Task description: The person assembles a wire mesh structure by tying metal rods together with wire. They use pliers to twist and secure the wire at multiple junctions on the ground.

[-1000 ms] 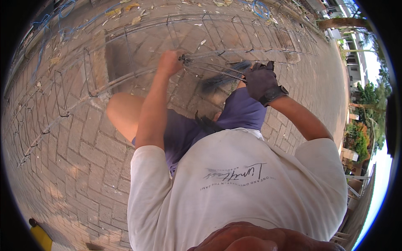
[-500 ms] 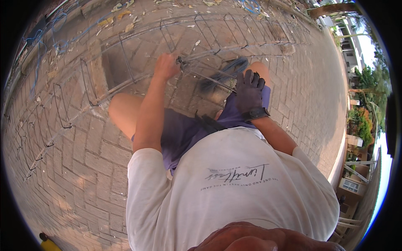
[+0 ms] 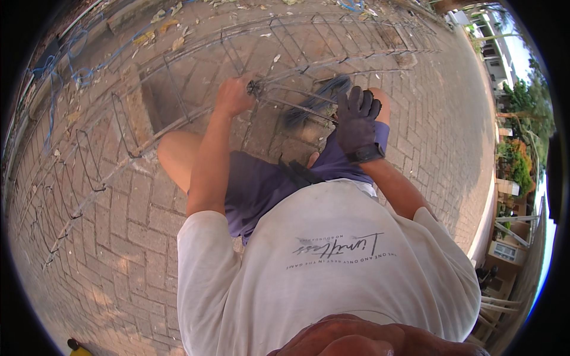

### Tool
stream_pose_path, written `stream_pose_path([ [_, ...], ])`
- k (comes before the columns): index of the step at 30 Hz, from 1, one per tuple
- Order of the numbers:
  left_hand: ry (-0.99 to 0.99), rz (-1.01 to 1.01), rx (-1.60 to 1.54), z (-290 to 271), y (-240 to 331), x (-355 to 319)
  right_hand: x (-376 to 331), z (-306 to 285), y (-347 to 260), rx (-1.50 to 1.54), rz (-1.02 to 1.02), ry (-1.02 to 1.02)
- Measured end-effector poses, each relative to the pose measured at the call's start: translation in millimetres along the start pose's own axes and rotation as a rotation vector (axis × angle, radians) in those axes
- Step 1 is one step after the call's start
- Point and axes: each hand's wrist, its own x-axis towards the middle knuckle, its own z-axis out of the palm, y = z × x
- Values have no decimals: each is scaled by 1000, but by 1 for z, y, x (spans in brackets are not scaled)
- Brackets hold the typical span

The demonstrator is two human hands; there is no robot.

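My left hand (image 3: 234,97), bare, is closed at the near long bar of a rebar cage (image 3: 178,123); its fingers partly hide what they grip. Right beside this fist is the dark jaw of a pair of pincers (image 3: 300,108), whose two long handles slope toward my right hand (image 3: 357,126). That hand wears a dark glove and holds the handle ends over my right thigh, its fingers loosely bent. A bundle of thin dark tie wire (image 3: 317,101) lies on the paving beyond the handles.
The cage, with several bent stirrups, stretches across the paving (image 3: 136,231) from left to far right. A concrete-like block (image 3: 138,110) lies under it. Blue cord (image 3: 77,56) and dry leaves are scattered on the far side. Something yellow (image 3: 80,351) is at the lower left.
My right hand has shifted slightly right, and its fingers look a little straighter. The left fist stays by the pincers' jaw. The whole view has tilted a little.
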Motion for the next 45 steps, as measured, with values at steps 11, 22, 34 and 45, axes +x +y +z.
stream_pose_path([
  [11, 34, -12, 2, -3, 7, -2, 32, 38, 46, 298, -166, -121],
  [22, -43, -88, 24, -7, 12, 1, 63, 50, 74, 300, -343, -109],
  [34, -2, -50, 58, 5, 1, 1, 41, 23, 60, 397, -186, -418],
  [45, 406, 472, 104, 24, 127, -43, 85, -32, 42, 1048, 448, -1590],
])
